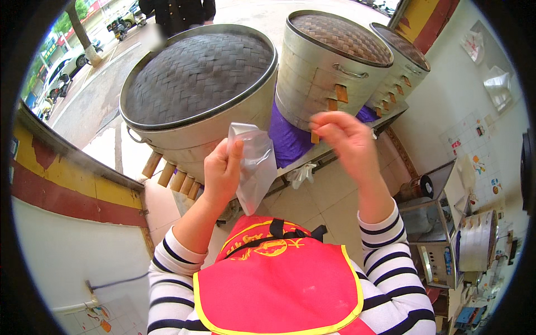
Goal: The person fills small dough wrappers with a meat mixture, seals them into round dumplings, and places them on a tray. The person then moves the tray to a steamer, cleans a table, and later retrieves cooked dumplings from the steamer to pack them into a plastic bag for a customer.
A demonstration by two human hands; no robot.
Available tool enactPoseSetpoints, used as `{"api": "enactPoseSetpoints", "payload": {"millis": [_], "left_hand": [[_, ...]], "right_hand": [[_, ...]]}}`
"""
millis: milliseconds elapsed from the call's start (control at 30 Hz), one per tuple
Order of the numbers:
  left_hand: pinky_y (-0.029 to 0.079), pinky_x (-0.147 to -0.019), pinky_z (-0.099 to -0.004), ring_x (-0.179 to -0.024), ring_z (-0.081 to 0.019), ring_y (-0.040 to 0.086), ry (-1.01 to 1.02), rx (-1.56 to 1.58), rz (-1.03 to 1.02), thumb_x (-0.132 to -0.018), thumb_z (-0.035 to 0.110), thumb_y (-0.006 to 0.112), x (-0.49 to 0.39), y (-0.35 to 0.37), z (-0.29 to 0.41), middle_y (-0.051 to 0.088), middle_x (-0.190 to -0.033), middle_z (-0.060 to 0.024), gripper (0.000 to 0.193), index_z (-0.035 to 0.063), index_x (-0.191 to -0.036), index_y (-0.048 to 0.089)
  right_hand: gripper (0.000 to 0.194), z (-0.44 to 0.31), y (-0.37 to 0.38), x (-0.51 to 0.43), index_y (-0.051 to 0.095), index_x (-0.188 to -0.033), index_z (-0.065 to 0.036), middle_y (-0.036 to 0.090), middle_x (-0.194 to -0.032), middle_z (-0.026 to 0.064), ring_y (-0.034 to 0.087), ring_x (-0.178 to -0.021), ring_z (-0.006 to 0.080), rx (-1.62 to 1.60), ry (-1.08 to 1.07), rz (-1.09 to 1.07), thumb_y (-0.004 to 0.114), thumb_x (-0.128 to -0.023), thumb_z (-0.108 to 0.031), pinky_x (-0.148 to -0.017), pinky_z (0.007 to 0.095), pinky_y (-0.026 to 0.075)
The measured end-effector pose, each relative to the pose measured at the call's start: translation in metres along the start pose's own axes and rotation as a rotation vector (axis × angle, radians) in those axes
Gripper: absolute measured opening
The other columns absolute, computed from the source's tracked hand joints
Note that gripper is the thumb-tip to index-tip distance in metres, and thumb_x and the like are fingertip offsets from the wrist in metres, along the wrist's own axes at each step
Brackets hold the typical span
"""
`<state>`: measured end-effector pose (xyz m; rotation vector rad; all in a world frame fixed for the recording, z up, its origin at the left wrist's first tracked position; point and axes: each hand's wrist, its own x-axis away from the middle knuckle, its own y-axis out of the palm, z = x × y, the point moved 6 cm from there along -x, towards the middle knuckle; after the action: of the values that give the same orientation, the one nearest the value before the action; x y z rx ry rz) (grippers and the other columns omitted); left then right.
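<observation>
Between the thumb and fingers of my left hand (222, 167), a thin clear plastic bag (255, 167) hangs down, crumpled. My right hand (347, 142) is raised apart from the bag, somewhat blurred, with its fingertips drawn together and nothing visible in them. Behind the bag stands a big round metal steamer (197, 142) under a dark woven lid (201, 75). Past my right hand is a second metal steamer (310, 79) with a brown woven lid (343, 35); wooden pegs (341, 93) stick out of its side. Its lower side is partly hidden by my fingers.
A third steamer (393, 79) stands farther right. Purple cloth (289, 138) lies under the steamers, and a plastic bag (302, 175) hangs at the table edge. Wooden sticks (167, 173) jut from the left steamer. A person (180, 16) stands beyond it. A metal cabinet (435, 259) is at right.
</observation>
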<state>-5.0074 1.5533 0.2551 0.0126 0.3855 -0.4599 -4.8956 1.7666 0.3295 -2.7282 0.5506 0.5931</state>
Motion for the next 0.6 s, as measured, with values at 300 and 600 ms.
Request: {"api": "enactPoseSetpoints", "payload": {"millis": [300, 600], "left_hand": [[0.048, -0.067, -0.0354, -0.07, -0.0304, 0.058, -0.165, -0.645, 0.105, -0.085, 0.026, 0.062, 0.024, -0.062, -0.005, 0.063, -0.085, -0.0152, 0.034, -0.0024, -0.103, 0.056], [0.05, -0.078, -0.0275, -0.088, -0.014, 0.062, -0.45, 0.742, 0.029, -0.09, 0.016, 0.059, 0.071, -0.064, 0.018, 0.064, -0.091, -0.0068, 0.017, 0.0009, -0.098, 0.061]], "right_hand": [[0.013, 0.044, 0.114, 0.003, 0.065, -0.085, 0.001, 0.062, -0.073, 0.0004, 0.052, -0.062, 0.0056, -0.13, 0.52, -0.511, 0.064, -0.083, -0.012, -0.057, 0.0203, 0.042], [0.009, -0.001, 0.16, 0.021, 0.053, -0.08, -0.004, 0.057, -0.084, 0.0024, 0.055, -0.073, 0.0105, -0.455, 0.239, -0.582, 0.062, -0.082, -0.004, -0.065, 0.0245, 0.046]]}}
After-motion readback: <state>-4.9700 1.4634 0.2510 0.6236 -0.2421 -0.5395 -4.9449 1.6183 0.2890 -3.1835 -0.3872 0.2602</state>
